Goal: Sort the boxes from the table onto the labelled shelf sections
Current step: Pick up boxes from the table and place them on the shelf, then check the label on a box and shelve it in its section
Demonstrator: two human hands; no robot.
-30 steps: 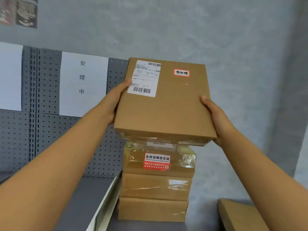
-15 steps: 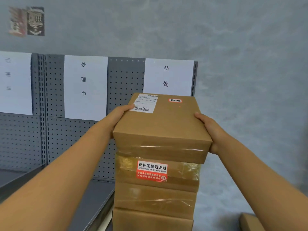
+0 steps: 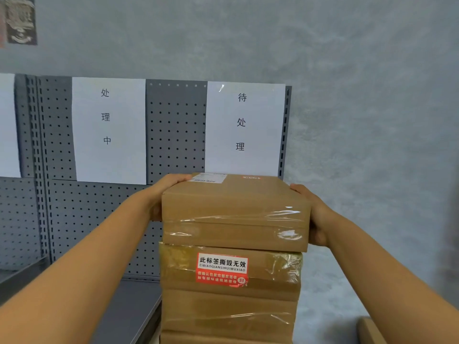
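A flat brown cardboard box [image 3: 236, 209] with a white shipping label and a small red sticker on top lies level on a stack of taped boxes [image 3: 228, 294]. My left hand [image 3: 164, 192] grips its left side, thumb on the top edge. My right hand [image 3: 310, 217] holds its right side, fingers under the lower corner. The stack stands in front of the white paper label reading 待处理 [image 3: 244, 125] on the grey pegboard shelf back [image 3: 176, 130]. The box below carries a red and white seal sticker [image 3: 222, 269].
A second paper label reading 处理中 [image 3: 109, 130] hangs further left, with another sheet at the far left edge. The grey shelf board [image 3: 124, 311] runs left of the stack. A corner of another cardboard box [image 3: 372, 331] shows at the bottom right. A grey wall lies behind.
The box came down from a raised, tilted pose to lie flat on the stack. Both hands stayed on its sides. The view moved closer, showing the 待处理 label.
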